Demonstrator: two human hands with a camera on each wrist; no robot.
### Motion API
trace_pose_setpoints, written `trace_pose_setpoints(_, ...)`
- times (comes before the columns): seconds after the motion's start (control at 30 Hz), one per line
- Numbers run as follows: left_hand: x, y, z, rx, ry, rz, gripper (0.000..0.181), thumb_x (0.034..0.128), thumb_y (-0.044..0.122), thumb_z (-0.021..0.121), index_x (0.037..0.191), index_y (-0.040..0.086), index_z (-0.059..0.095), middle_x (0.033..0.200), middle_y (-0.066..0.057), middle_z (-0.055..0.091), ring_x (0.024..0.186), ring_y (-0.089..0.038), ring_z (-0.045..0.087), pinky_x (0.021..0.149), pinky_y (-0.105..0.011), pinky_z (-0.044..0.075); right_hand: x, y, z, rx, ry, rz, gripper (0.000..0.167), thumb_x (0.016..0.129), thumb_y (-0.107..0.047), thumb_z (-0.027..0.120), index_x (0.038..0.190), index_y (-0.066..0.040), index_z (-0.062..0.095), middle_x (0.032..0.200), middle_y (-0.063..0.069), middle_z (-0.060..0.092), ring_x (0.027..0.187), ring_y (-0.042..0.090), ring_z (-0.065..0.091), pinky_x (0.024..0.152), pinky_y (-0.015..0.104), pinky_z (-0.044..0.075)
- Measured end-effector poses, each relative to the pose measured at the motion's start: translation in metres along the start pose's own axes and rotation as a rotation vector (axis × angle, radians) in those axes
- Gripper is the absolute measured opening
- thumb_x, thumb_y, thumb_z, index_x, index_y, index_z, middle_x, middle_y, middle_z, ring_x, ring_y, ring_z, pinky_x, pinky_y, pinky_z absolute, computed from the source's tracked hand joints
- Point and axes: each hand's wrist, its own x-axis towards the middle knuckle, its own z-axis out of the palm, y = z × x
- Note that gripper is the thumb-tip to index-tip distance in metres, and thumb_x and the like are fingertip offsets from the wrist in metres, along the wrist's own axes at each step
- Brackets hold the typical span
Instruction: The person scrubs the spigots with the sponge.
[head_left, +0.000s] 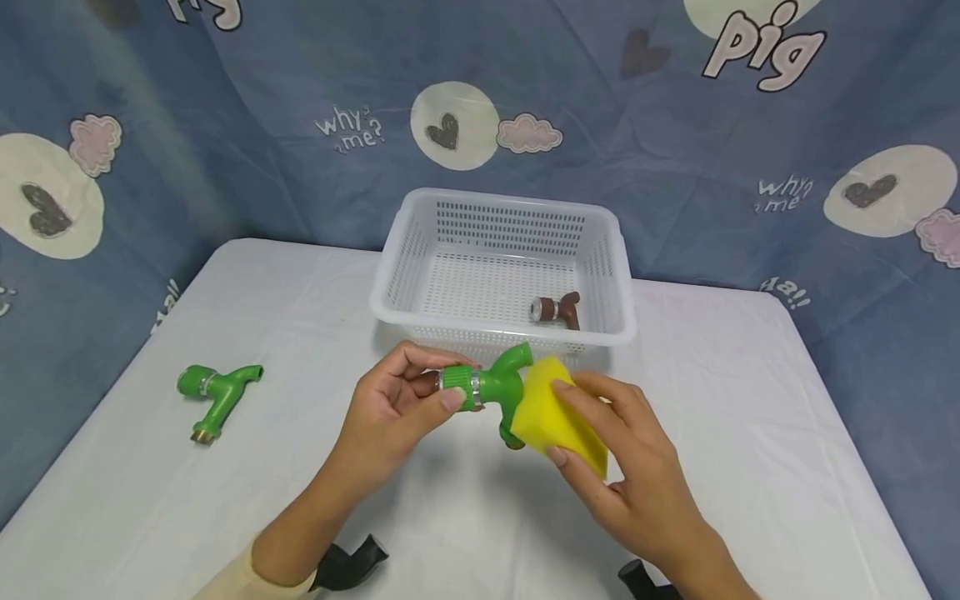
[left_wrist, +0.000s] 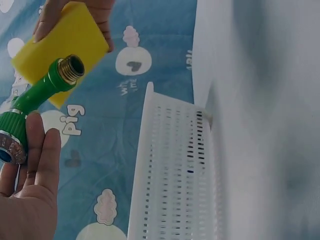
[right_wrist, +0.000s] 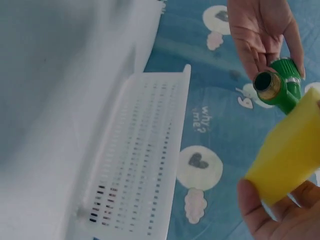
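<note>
My left hand [head_left: 401,408] holds a green tap [head_left: 501,385] by its ribbed end, thumb in front and fingers behind. The tap's brass-threaded opening [left_wrist: 71,68] shows in the left wrist view. In my right hand [head_left: 630,450] a yellow sponge [head_left: 558,417] is pinched between thumb and fingers. In the head view the sponge's left edge overlaps the tap's right side and seems to touch it. The right wrist view shows the sponge [right_wrist: 287,150] close beside the tap [right_wrist: 285,85], over the table.
Behind the hands stands a white perforated basket [head_left: 502,329] with a brown tap [head_left: 557,310] inside. Another green tap [head_left: 221,396] lies on the white-covered table [head_left: 300,317] at the left. A patterned blue cloth [head_left: 330,192] hangs behind. Black straps or mounts [head_left: 351,567] sit near the wrists.
</note>
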Motion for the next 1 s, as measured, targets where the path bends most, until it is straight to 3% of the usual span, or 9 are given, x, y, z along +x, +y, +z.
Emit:
trace_pose_setpoints(0.2,0.0,0.001,-0.001,0.007,0.042,0.012,0.033,0.0962,-0.01,0.067,0.126,-0.006,0.055,0.128,-0.021,0.063,0.105,-0.029,0.071,0.092,-0.043,0.06,-0.003,0.003,-0.002,-0.104,-0.188,0.106,0.047,0.094,-0.028,0.077,0.14,-0.021,0.068,0.142,0.001,0.057,0.124,0.02,0.052,0.096,0.032,0.053)
trace_pose_setpoints(0.27,0.0,0.001,-0.001,-0.003,0.046,0.013,0.033,0.096,-0.011,0.066,0.127,-0.006,0.055,0.129,-0.022,0.063,0.105,-0.029,0.071,0.093,-0.042,0.06,-0.003,0.005,-0.003,-0.141,-0.179,0.099,0.052,0.089,-0.021,0.081,0.139,-0.02,0.068,0.14,0.003,0.059,0.123,0.021,0.054,0.091,0.036,0.055)
trace_pose_setpoints(0.33,0.0,0.002,-0.001,-0.007,0.039,0.013,0.034,0.0953,-0.011,0.067,0.127,-0.006,0.055,0.129,-0.022,0.063,0.105,-0.028,0.071,0.093,-0.04,0.06,-0.002,0.007,-0.004,-0.143,-0.138,0.1,0.052,0.088,-0.019,0.081,0.138,-0.017,0.069,0.138,0.004,0.06,0.121,0.022,0.054,0.09,0.032,0.053)
trace_pose_setpoints(0.5,0.001,0.002,0.0,0.019,-0.007,0.013,0.036,0.0932,-0.012,0.068,0.126,-0.006,0.056,0.132,-0.021,0.062,0.103,-0.025,0.068,0.089,-0.032,0.06,0.0,0.002,-0.004,-0.058,0.01,0.051,0.047,0.101,-0.038,0.069,0.139,-0.01,0.066,0.138,0.01,0.06,0.119,0.025,0.054,0.097,0.016,0.045)
trace_pose_setpoints(0.6,0.001,0.001,0.001,0.048,-0.037,0.006,0.036,0.0926,-0.012,0.069,0.126,-0.005,0.056,0.134,-0.02,0.061,0.103,-0.026,0.066,0.088,-0.029,0.06,0.001,-0.003,0.0,-0.03,0.052,-0.02,0.051,0.105,-0.046,0.061,0.138,-0.007,0.066,0.136,0.016,0.06,0.117,0.029,0.055,0.099,0.016,0.045)
trace_pose_setpoints(0.7,0.001,0.001,0.0,0.056,-0.041,0.001,0.036,0.0932,-0.012,0.069,0.126,-0.005,0.056,0.134,-0.02,0.06,0.104,-0.026,0.066,0.089,-0.031,0.061,0.002,-0.003,0.004,-0.043,0.027,-0.042,0.05,0.106,-0.046,0.059,0.137,-0.008,0.067,0.136,0.016,0.06,0.117,0.03,0.054,0.1,0.018,0.044)
trace_pose_setpoints(0.83,0.001,0.002,-0.002,0.022,-0.022,-0.003,0.036,0.094,-0.012,0.068,0.127,-0.005,0.056,0.132,-0.021,0.061,0.104,-0.025,0.068,0.091,-0.034,0.061,-0.001,0.0,0.005,-0.114,-0.078,0.01,0.048,0.106,-0.048,0.057,0.139,-0.015,0.067,0.14,0.011,0.058,0.121,0.027,0.054,0.102,0.024,0.048)
trace_pose_setpoints(0.9,0.001,0.003,-0.003,0.013,-0.02,-0.003,0.037,0.0939,-0.012,0.068,0.128,-0.004,0.056,0.132,-0.02,0.061,0.105,-0.025,0.068,0.091,-0.034,0.06,-0.003,0.003,0.003,-0.158,-0.127,0.041,0.044,0.104,-0.043,0.063,0.14,-0.018,0.067,0.141,0.009,0.057,0.124,0.025,0.053,0.099,0.03,0.052)
trace_pose_setpoints(1.0,0.002,0.005,-0.002,0.007,-0.034,-0.004,0.04,0.0926,-0.013,0.068,0.129,-0.003,0.056,0.135,-0.02,0.059,0.108,-0.027,0.067,0.092,-0.033,0.06,-0.003,0.009,0.0,-0.21,-0.131,0.059,0.048,0.093,-0.027,0.077,0.139,-0.016,0.067,0.14,0.009,0.058,0.121,0.026,0.053,0.091,0.038,0.056)
